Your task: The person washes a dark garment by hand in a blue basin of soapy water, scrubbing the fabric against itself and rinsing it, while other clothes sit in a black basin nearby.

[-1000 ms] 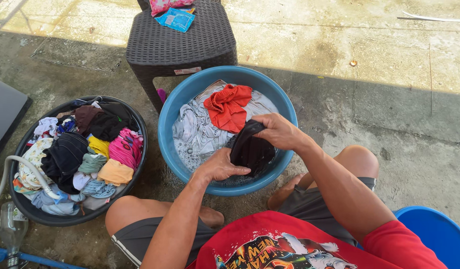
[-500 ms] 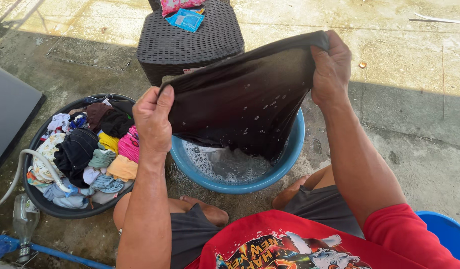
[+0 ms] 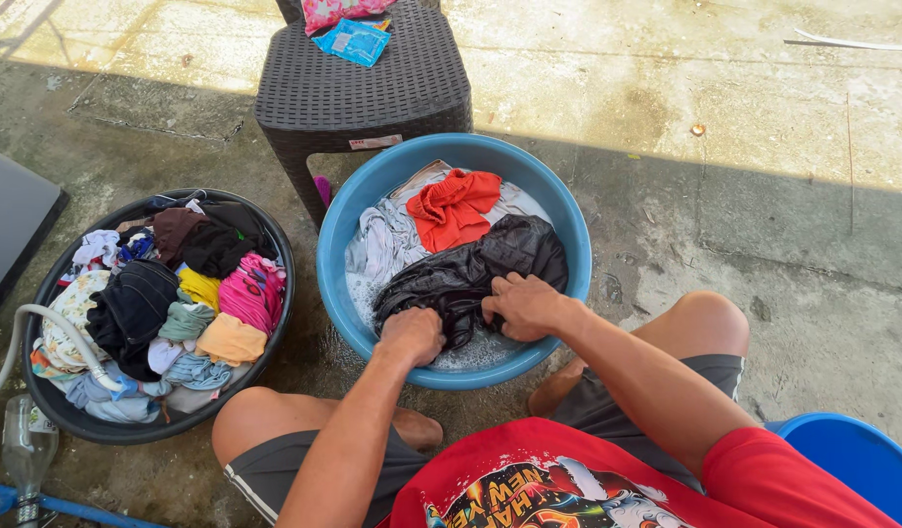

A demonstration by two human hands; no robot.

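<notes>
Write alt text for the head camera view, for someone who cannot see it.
Both hands, left hand and right hand, press a wet black garment into a soapy blue basin. A black basin of mixed clothes sits to the left.

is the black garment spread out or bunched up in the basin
Bunched up: the black garment lies crumpled in folds inside the blue basin, with the left hand and right hand gripping it.

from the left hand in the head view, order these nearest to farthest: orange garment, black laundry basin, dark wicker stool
From the left hand:
1. Orange garment, in the blue basin, just beyond the hand.
2. Black laundry basin, off to the left.
3. Dark wicker stool, behind the blue basin, at the top.
</notes>
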